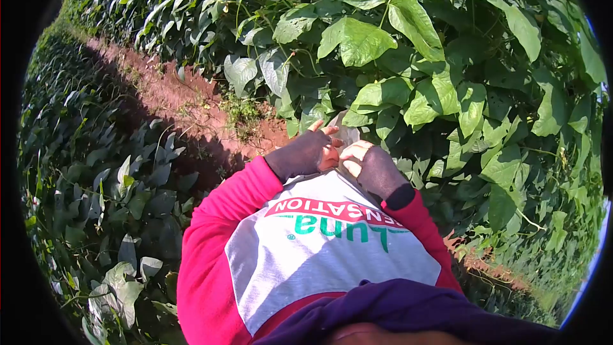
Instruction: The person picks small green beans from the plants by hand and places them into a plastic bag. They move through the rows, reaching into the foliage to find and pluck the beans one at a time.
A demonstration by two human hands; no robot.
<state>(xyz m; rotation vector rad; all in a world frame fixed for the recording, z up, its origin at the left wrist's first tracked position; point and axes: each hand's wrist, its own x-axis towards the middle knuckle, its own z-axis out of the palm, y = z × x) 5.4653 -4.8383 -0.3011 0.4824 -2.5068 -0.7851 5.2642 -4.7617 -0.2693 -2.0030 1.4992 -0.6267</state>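
Note:
Both my hands meet in front of my chest, in dark fingerless gloves or sleeves that leave the fingers bare. My left hand (313, 151) has its fingers bent inward, the index finger reaching a little further out than the rest. Close beside it, my right hand (370, 165) holds its fingers curled and pressed together, pointing toward the left fingertips. Just beyond the fingertips shows a pale, greyish, thin thing (347, 133), partly covered by the fingers and leaves. Its kind cannot be made out, nor exactly what lies between the fingers.
Tall leafy green plants (370, 38) rise right in front of my hands and along the right. A strip of reddish soil (172, 89) runs diagonally on the left. Lower, shaded plants (108, 179) grow beyond it. My grey and pink sweatshirt (338, 255) fills the bottom.

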